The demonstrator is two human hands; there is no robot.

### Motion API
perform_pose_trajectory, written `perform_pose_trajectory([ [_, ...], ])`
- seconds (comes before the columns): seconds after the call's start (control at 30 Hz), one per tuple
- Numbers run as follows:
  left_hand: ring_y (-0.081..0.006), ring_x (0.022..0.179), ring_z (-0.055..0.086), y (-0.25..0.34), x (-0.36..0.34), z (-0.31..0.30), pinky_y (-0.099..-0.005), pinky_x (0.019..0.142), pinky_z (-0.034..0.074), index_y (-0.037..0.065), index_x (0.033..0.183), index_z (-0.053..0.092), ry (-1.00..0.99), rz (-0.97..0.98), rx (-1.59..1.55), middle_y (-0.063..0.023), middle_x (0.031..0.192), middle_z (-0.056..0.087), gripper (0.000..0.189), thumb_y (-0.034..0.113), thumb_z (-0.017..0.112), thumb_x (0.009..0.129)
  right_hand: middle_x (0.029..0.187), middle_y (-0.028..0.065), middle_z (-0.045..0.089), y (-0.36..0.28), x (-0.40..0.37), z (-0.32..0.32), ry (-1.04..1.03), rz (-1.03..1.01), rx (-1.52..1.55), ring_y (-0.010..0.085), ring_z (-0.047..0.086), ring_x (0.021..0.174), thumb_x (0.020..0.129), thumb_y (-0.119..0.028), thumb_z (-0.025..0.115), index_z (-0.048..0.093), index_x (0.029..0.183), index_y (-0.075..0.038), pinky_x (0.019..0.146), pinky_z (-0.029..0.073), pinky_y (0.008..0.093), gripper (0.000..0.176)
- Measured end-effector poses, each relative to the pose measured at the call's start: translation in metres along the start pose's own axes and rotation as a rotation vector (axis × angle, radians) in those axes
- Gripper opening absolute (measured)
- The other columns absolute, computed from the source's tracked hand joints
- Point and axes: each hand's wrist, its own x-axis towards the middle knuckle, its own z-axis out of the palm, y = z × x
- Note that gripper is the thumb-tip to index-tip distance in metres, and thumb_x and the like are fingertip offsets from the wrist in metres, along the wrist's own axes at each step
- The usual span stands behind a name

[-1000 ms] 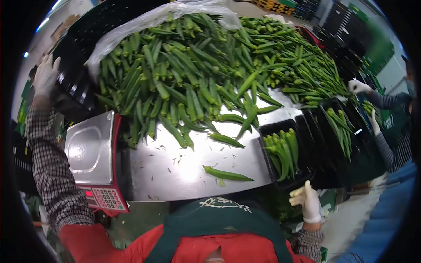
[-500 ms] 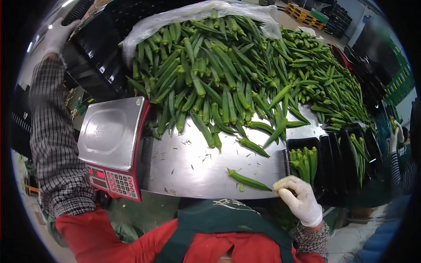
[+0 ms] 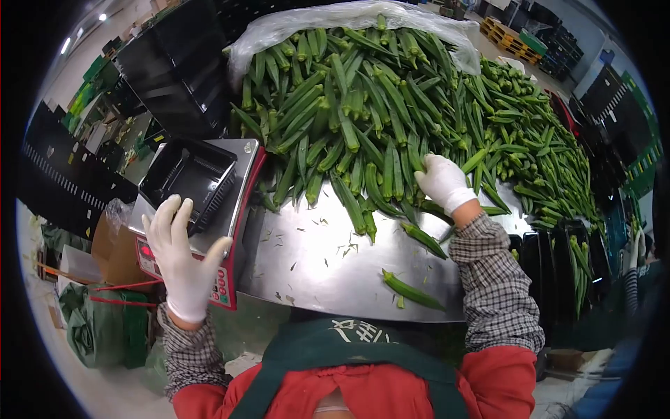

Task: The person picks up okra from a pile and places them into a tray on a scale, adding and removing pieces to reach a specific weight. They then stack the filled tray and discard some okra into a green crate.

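Observation:
A black plastic tray (image 3: 222, 183) rests on the metal pan of a red weighing scale (image 3: 241, 155), with nothing in it. My left hand (image 3: 178, 255), in a white glove, is held over the scale's front, palm toward the tray, fingers spread and thumb out. At the front of a large okra heap (image 3: 363, 105), my gloved right hand (image 3: 447, 185) has its fingers curled against an okra pod (image 3: 417, 158). A single okra pod (image 3: 413, 290) lies apart near the steel table's front edge.
Clear plastic film (image 3: 349, 14) drapes the back of the heap. Black trays (image 3: 541, 269) stand at the right, one with okra in it. Black crates (image 3: 171, 70) are stacked at back left. A co-worker's striped sleeve (image 3: 632, 290) shows at far right.
A black tray now sits on the scale pan. My left hand came down from the upper left to the scale. My right hand moved from the front edge up to the okra heap.

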Motion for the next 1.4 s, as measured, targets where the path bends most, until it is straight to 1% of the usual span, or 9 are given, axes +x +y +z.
perform_pose_trajectory([
  [0.2,-0.0376,0.118,0.047,0.085,-0.012,0.044,-0.0527,0.104,0.03,0.0,0.117,0.055,-0.18,0.292,-0.606,-0.0202,0.125,0.051,0.057,0.023,0.076,0.069,0.086,0.0174,0.066,-0.055,-0.047,-0.066,-0.375,-0.289,0.371,0.0294,0.065,0.079,0.08,-0.022,0.057,0.066,0.093,-0.001,0.075,0.052,0.0375,0.026],
  [0.33,-0.0339,0.099,0.057,0.098,-0.019,0.089,-0.0408,0.088,0.045,0.002,0.114,0.056,-0.498,-0.011,-0.769,-0.0165,0.106,0.061,0.043,0.01,0.068,0.074,0.091,0.0171,0.066,-0.094,-0.04,-0.064,-0.689,-0.369,0.666,0.0306,0.064,0.084,0.082,-0.027,0.063,0.066,0.096,0.0,0.078,0.051,0.0364,0.031],
  [0.43,-0.0171,0.07,0.06,0.096,-0.031,0.088,-0.0292,0.064,0.048,0.001,0.095,0.06,-0.346,-0.538,-1.201,-0.0064,0.08,0.061,0.012,0.007,0.063,0.085,0.096,0.0164,0.062,-0.091,0.009,-0.014,0.082,-0.458,0.299,0.0305,0.063,0.088,0.08,-0.037,0.068,0.06,0.106,-0.001,0.076,0.051,0.0382,0.045],
  [0.53,-0.0092,0.066,0.057,0.092,-0.033,0.081,-0.0245,0.062,0.047,0.002,0.092,0.059,-0.534,-0.964,-1.656,-0.003,0.074,0.06,0.009,0.009,0.062,0.088,0.099,0.0172,0.06,-0.107,0.043,0.021,0.128,-0.271,-0.035,0.0325,0.063,0.089,0.078,-0.035,0.069,0.052,0.111,-0.002,0.077,0.052,0.0393,0.049],
  [0.77,-0.0165,0.077,0.061,0.084,-0.039,0.073,-0.0299,0.073,0.049,0.0,0.099,0.058,-0.251,-0.907,-1.622,-0.0078,0.082,0.062,0.013,0.008,0.061,0.089,0.087,0.0163,0.066,-0.068,0.025,-0.056,0.224,-0.301,0.469,0.0308,0.065,0.078,0.08,-0.019,0.059,0.063,0.103,-0.001,0.072,0.052,0.0359,0.029],
  [0.9,-0.0168,0.104,0.059,0.094,-0.018,0.071,-0.0285,0.092,0.044,-0.001,0.122,0.055,-0.179,-0.419,-1.316,-0.0127,0.115,0.061,0.037,0.008,0.063,0.087,0.072,0.012,0.062,-0.073,-0.026,-0.117,-0.369,-0.249,0.605,0.0162,0.058,0.064,0.079,-0.019,0.057,0.065,0.095,0.0,0.061,0.047,0.0291,0.026],
  [1.03,-0.0179,0.108,0.056,0.104,-0.006,0.069,-0.0299,0.096,0.042,-0.002,0.13,0.046,-0.625,-0.41,-1.481,-0.0134,0.119,0.058,0.045,0.008,0.06,0.088,0.077,0.0094,0.063,-0.104,-0.032,-0.093,-0.67,-0.421,0.657,0.0158,0.058,0.069,0.082,-0.028,0.061,0.064,0.096,0.002,0.065,0.048,0.0298,0.033],
  [1.13,-0.0202,0.093,0.062,0.099,-0.024,0.103,-0.0339,0.082,0.05,-0.001,0.124,0.049,-0.728,-1.024,-2.218,-0.0111,0.105,0.063,0.038,0.02,0.055,0.092,0.089,0.0153,0.066,-0.099,0.001,-0.051,-0.344,-0.296,0.814,0.0217,0.063,0.082,0.084,-0.036,0.065,0.064,0.101,0.001,0.076,0.05,0.0337,0.042],
  [1.4,-0.0325,0.109,0.057,0.085,-0.046,0.127,-0.05,0.099,0.042,0.003,0.129,0.045,-0.557,-1.33,-2.625,-0.0198,0.12,0.057,0.038,0.017,0.049,0.094,0.104,0.0184,0.061,-0.066,0.053,0.028,-0.003,-0.193,-0.088,0.035,0.062,0.095,0.083,-0.033,0.064,0.059,0.101,-0.002,0.081,0.051,0.0423,0.036],
])
